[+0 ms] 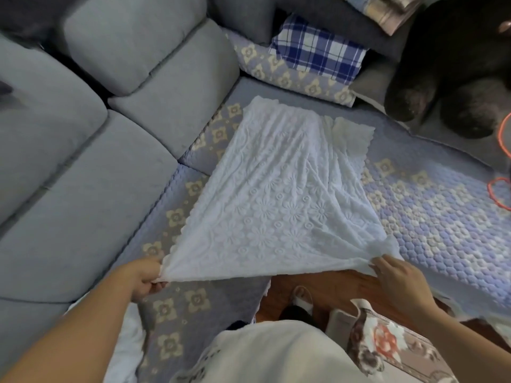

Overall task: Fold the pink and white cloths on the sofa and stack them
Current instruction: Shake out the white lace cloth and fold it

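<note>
A white embossed cloth (279,194) with scalloped edges lies spread over the quilted sofa seat cover (431,205), its far end folded over at the upper right. My left hand (145,277) pinches the near left corner of the cloth. My right hand (395,277) grips the near right corner, so the near edge is stretched taut between them and lifted off the seat. No pink cloth shows apart from this one.
Grey sofa back cushions (83,134) run along the left. A blue plaid pillow (318,51) and a floral cushion (290,76) sit at the back. A large dark plush toy (453,64) fills the upper right, with orange rings (497,192) nearby. Wooden floor (331,288) lies below.
</note>
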The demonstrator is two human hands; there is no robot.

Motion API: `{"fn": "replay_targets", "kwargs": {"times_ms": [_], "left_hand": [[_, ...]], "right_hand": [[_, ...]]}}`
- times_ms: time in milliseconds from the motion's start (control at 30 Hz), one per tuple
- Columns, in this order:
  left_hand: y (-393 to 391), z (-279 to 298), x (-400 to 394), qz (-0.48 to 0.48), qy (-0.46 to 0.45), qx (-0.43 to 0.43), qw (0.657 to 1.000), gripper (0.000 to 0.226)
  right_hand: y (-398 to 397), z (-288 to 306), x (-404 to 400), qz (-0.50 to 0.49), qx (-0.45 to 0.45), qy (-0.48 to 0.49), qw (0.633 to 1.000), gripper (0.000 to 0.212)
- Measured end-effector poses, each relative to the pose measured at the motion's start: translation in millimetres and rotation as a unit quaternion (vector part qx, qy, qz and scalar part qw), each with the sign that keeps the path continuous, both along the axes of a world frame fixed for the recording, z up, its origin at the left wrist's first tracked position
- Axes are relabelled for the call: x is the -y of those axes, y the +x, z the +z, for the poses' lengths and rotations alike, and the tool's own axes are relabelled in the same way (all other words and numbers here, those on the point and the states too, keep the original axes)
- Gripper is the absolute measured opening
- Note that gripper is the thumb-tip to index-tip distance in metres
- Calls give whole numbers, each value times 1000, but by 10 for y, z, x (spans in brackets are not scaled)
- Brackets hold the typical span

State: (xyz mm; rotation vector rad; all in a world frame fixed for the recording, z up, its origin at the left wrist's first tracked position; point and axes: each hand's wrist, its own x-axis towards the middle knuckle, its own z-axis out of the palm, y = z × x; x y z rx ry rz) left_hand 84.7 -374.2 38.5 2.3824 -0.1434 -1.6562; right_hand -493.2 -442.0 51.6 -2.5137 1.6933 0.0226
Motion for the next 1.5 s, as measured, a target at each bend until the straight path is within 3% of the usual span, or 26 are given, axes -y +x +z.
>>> {"fn": "replay_targets", "kwargs": {"times_ms": [100,200,300,367,400,500,633,700,767,867,933,1000,1167,1267,1333,1400,1500], "left_hand": [[85,203,-128,-14,-28,-82,996,31],[243,200,-207,-10,-15,-48,999,23],[339,89,-126,-47,17,115,992,14],[431,24,-54,-119,47,297,946,30],[451,7,-23,-150,45,342,927,34],[466,10,37,-147,37,370,916,35],[629,-16,67,-111,21,392,913,47],[734,-38,38,-106,20,399,910,47],[744,-35,12,-119,35,408,904,47],[554,15,10,-156,46,411,897,48],[429,1,19,-173,37,406,896,47],[351,-20,31,-189,34,404,894,48],[87,70,-31,-192,-39,402,895,43],[-96,158,-150,-223,-146,380,886,46],[-150,175,-237,-323,-202,395,836,51],[-128,145,-299,-412,-213,398,791,51],[-40,120,-339,-463,-152,378,787,33]], "right_hand": [[-27,5,-89,45,-16,0,999,35],[-67,-98,-143,81,-42,46,995,33],[-52,-235,-154,84,-61,98,990,35],[-30,-264,-188,64,-92,155,982,52],[-53,-266,-210,51,-106,176,977,58],[-176,-210,-243,34,-91,181,979,70],[-579,-267,-296,62,-175,178,966,76],[-781,-327,-338,80,-247,166,951,71],[-956,-380,-420,83,-260,138,952,67],[-998,-372,-522,40,-288,145,946,69],[-975,-376,-580,-4,-350,178,920,74],[-919,-343,-605,-34,-373,202,905,66],[-917,-329,-588,-98,-211,280,931,33],[-829,-399,-588,-257,-41,265,928,28],[-765,-440,-590,-393,68,192,897,26],[-711,-422,-577,-490,119,113,856,18],[-620,-339,-587,-605,169,50,777,37]]}}
